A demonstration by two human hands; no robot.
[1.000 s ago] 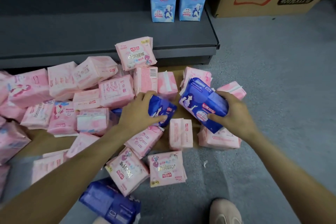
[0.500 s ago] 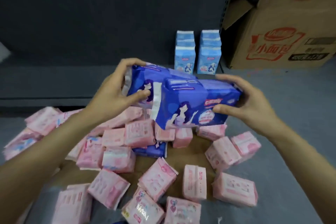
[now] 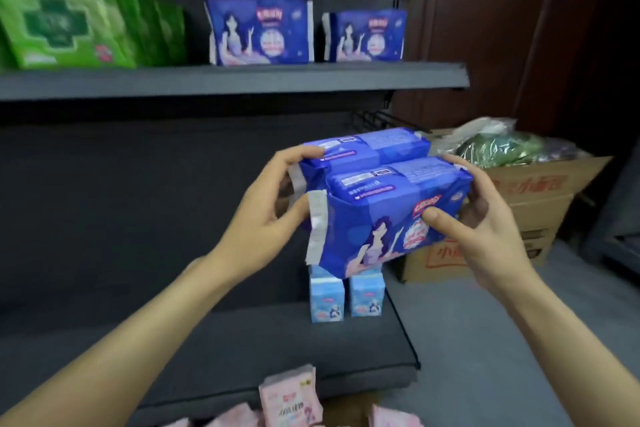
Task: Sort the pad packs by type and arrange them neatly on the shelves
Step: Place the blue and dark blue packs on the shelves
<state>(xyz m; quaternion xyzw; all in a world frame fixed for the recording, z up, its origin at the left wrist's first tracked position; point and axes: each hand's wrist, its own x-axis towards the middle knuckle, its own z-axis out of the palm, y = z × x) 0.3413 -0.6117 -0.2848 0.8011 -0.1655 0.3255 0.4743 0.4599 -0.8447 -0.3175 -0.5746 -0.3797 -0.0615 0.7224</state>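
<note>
Two dark blue pad packs (image 3: pixel 384 208), soft glossy plastic pillows with crimped white end seams, are held side by side in the air between the shelves. The nearer pack shows a printed figure and a red-and-white label on its front; the farther one sits just behind it, touching.

The left hand (image 3: pixel 266 215) wraps the packs' left ends, fingers curled over the top of the rear pack and thumb pressed against the white seam of the near one. The right hand (image 3: pixel 481 218) clasps the right ends, thumb flat on the front label and fingers curled round the back. Both forearms reach up and forward from the lower corners.

On the upper shelf (image 3: pixel 242 80), a flat dark grey metal board, two matching blue packs (image 3: pixel 304 31) stand upright near the right end, and a row of green packs (image 3: pixel 86 22), slightly blurred, stands at the left. On the lower shelf (image 3: pixel 242 350), directly beneath the held packs, two small light blue packs (image 3: pixel 346 298) stand upright side by side. Pink packs (image 3: pixel 291 399) lie at the bottom edge, below the lower shelf. To the right stand brown cardboard boxes (image 3: pixel 533 204), the top one holding crinkled clear plastic bags (image 3: pixel 498 142).
</note>
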